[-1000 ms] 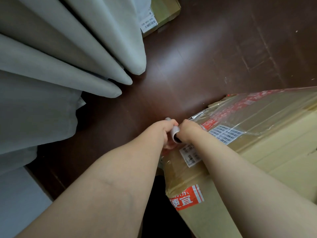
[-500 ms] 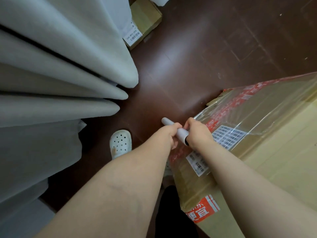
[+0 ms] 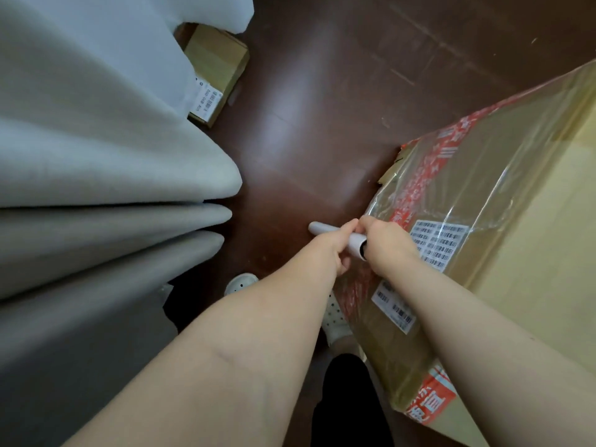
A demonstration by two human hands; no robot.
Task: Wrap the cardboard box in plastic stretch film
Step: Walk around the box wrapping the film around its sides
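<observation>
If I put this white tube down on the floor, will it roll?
Likely: the tube is a smooth round cylinder and the floor looks hard and glossy. It seems stiff, straight between the left hand and right hand gripping it.

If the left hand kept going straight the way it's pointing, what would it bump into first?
Probably the right hand, just ahead of the left hand on the same white tube. Past it lies the film-covered corner of the cardboard box. Depth is hard to judge from one view.
</observation>
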